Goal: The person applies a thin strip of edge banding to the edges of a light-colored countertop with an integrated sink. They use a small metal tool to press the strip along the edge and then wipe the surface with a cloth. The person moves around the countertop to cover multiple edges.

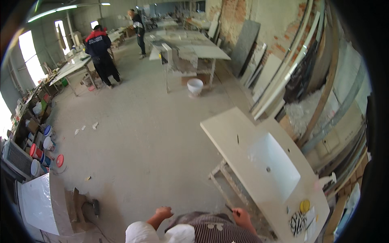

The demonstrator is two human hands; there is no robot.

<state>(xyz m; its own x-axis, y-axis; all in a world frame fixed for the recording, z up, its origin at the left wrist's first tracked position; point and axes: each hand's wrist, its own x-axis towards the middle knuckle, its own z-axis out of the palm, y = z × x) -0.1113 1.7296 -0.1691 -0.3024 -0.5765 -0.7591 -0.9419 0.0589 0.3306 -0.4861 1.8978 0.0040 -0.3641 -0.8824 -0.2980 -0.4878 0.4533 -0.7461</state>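
My left hand [163, 212] hangs in front of my waist over the floor. Its fingers are curled in and nothing shows in them. Closed around a thin dark tool [229, 208], my right hand [242, 218] is beside the near left side of a pale countertop [223, 125]; what kind of tool it is, I cannot make out. The countertop has a white sink basin [279, 162] with a drain hole and rests on a wooden stand [231, 184]. Near its front end lie a yellow round lid or tape roll [304, 205] and a black-and-white patterned item [298, 224].
At the left stand a plastic-covered box [36, 202], a dark power tool [96, 207] and several buckets [36, 152]. Slabs [245, 44] lean on the right wall. A white bucket [195, 86] stands by a far worktable [210, 52]. Two people [98, 48] [137, 30] are farther back.
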